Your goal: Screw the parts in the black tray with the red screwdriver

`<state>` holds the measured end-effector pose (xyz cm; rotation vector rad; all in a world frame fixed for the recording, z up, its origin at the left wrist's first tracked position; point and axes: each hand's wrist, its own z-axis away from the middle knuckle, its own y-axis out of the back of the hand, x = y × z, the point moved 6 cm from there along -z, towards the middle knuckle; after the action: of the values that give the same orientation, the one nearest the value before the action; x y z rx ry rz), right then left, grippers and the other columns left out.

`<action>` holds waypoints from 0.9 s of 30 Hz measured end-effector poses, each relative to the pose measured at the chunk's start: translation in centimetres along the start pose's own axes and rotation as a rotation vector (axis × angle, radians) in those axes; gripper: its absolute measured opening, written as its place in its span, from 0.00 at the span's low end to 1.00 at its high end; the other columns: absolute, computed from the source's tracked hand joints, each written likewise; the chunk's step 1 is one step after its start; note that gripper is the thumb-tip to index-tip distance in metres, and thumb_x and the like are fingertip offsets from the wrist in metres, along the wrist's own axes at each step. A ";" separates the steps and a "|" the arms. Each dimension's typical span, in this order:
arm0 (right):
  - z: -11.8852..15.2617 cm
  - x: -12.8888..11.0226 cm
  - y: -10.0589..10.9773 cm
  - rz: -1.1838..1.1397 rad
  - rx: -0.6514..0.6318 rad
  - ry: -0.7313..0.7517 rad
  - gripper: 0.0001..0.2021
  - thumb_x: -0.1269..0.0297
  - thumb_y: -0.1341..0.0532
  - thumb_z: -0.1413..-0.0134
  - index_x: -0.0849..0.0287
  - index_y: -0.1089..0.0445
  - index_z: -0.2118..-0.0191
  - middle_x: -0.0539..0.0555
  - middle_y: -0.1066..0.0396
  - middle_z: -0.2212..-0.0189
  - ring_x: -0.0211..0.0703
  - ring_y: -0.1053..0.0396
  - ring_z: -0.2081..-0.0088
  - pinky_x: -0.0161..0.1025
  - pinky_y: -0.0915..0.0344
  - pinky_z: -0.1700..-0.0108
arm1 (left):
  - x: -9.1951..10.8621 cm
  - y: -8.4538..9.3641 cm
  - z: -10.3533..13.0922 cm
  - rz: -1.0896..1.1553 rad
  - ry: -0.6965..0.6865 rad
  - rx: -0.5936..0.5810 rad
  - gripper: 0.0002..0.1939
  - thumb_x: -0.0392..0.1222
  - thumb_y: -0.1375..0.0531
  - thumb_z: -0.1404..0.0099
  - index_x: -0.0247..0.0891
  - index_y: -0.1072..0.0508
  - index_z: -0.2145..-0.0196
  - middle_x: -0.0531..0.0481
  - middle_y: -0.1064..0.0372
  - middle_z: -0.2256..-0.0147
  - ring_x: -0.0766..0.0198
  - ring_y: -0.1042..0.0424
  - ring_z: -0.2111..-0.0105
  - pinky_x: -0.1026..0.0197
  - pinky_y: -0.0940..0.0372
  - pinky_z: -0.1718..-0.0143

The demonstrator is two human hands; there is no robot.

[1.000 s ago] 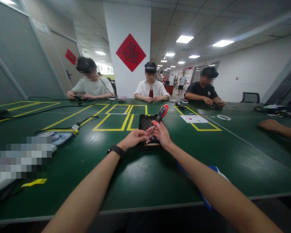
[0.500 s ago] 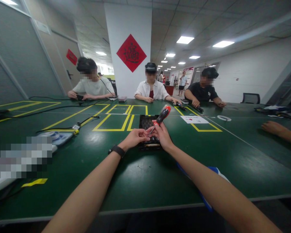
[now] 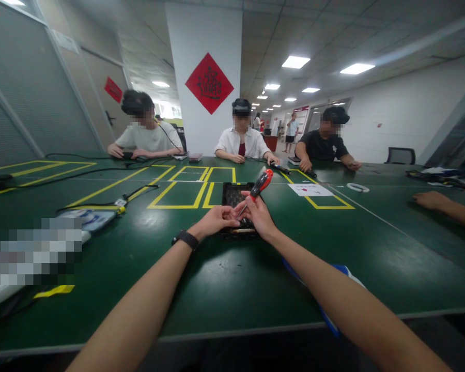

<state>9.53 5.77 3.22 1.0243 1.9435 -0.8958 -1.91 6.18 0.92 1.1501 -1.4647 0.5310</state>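
Observation:
A screwdriver with a black and red handle (image 3: 261, 184) slants down to the left, its metal shaft between my hands. My right hand (image 3: 258, 216) is closed around the shaft just under the handle. My left hand (image 3: 216, 221), with a black watch on its wrist, is pinched close to the screwdriver's tip; what its fingers hold is too small to make out. Both hands are above an open black tray (image 3: 232, 195) with dark compartments. Part of the tray is hidden behind my fingers.
The green table (image 3: 213, 289) bears yellow tape outlines. A paper sheet (image 3: 310, 190) and a white ring (image 3: 357, 188) lie to the right; a blue-and-white item (image 3: 349, 274) lies under my right forearm. Cables and a bag (image 3: 91, 218) are at left. Three people sit opposite; another person's hand (image 3: 430, 200) rests at right.
My hands and the screwdriver stay nearly still over the tray. Across the table, the middle person's hand and a dark tool have shifted slightly left.

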 end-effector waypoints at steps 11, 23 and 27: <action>-0.1 0.2 0.4 -0.029 0.015 0.009 0.16 0.56 0.45 0.47 0.57 0.44 0.53 0.48 0.31 0.75 0.34 0.32 0.74 0.32 0.35 0.74 | -0.4 0.1 -0.2 -0.003 -0.022 0.010 0.16 0.45 0.35 0.51 0.31 0.31 0.68 0.50 0.30 0.73 0.68 0.32 0.73 0.63 0.38 0.67; 0.0 0.0 0.1 0.010 -0.002 0.017 0.18 0.54 0.45 0.48 0.56 0.44 0.53 0.48 0.31 0.75 0.34 0.33 0.76 0.32 0.35 0.75 | 0.0 -0.1 -0.2 -0.009 -0.013 0.012 0.15 0.44 0.35 0.52 0.32 0.35 0.74 0.55 0.35 0.77 0.72 0.37 0.77 0.68 0.43 0.74; -0.2 0.4 0.4 -0.046 -0.002 -0.018 0.18 0.53 0.48 0.45 0.57 0.43 0.52 0.49 0.31 0.75 0.35 0.32 0.75 0.32 0.34 0.75 | -0.4 0.0 -0.1 -0.037 -0.009 -0.022 0.15 0.46 0.37 0.49 0.31 0.31 0.71 0.52 0.32 0.75 0.70 0.35 0.75 0.67 0.42 0.72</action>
<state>9.66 6.22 2.88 0.9706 1.9596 -0.9247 -1.89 6.43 0.63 1.1613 -1.4507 0.4843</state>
